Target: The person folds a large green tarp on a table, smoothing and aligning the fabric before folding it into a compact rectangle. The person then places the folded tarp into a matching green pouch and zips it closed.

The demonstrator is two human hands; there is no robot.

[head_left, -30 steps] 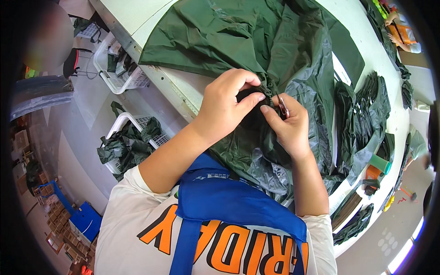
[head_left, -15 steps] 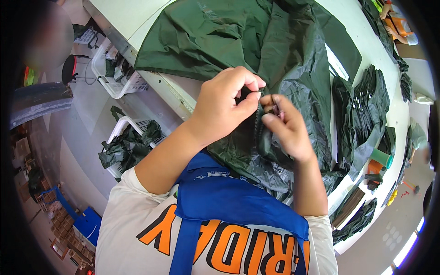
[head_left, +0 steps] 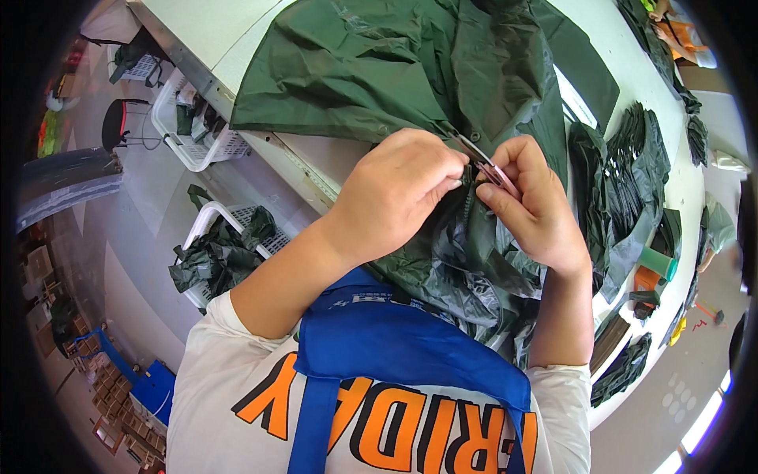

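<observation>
A dark green raincoat-like garment (head_left: 339, 75) is spread over the table and hangs over its near edge toward me. My left hand (head_left: 391, 189) is closed in a pinch on the garment's edge, close to a zipper (head_left: 467, 207). What lies right under those fingertips is hidden. My right hand (head_left: 541, 209) grips a small pair of thread snips (head_left: 499, 178) with pinkish handles. The metal blades point up and left, just beside my left fingertips at the cloth edge.
Folded dark green garments (head_left: 628, 182) lie in a stack at the right, near a green cylinder (head_left: 658, 264). White baskets with dark cloth stand left of the table, one nearer (head_left: 207, 217), one farther (head_left: 196, 162). Other people (head_left: 683, 39) are at the far right.
My right hand has turned and moved right and up, bringing the snips into plain view with blades at the cloth. My left hand has shifted slightly down, still pinching.
</observation>
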